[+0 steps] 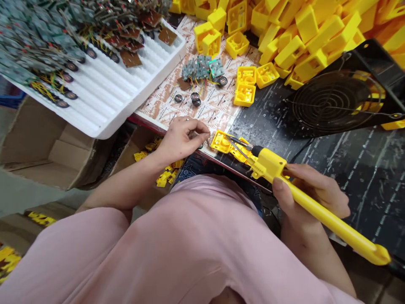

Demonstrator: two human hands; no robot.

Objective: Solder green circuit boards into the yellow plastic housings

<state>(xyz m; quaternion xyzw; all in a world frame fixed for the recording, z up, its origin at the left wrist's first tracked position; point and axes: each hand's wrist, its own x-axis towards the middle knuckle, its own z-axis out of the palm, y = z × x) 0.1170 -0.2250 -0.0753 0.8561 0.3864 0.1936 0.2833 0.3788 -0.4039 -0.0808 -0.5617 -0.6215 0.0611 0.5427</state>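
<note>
My right hand (311, 192) grips a yellow soldering iron (329, 213) by its long handle, thumb on the near side. Its metal tip reaches left over a small yellow plastic housing (221, 142) at the table's front edge; whether it touches cannot be told. A second yellow housing (239, 152) lies beside the first, partly behind the iron. Left of the housings, my left hand (185, 137) is closed in a pinch, thumb against forefinger. Something thin and dark shows at its fingertips, too small to name.
Several circuit boards with wires (202, 67) and small round speakers (195, 99) lie farther back. A white foam tray (126, 88) loaded with boards stands at left. Yellow housings (306, 38) pile up behind a black fan (335, 95). Cardboard boxes (47, 143) sit below the table.
</note>
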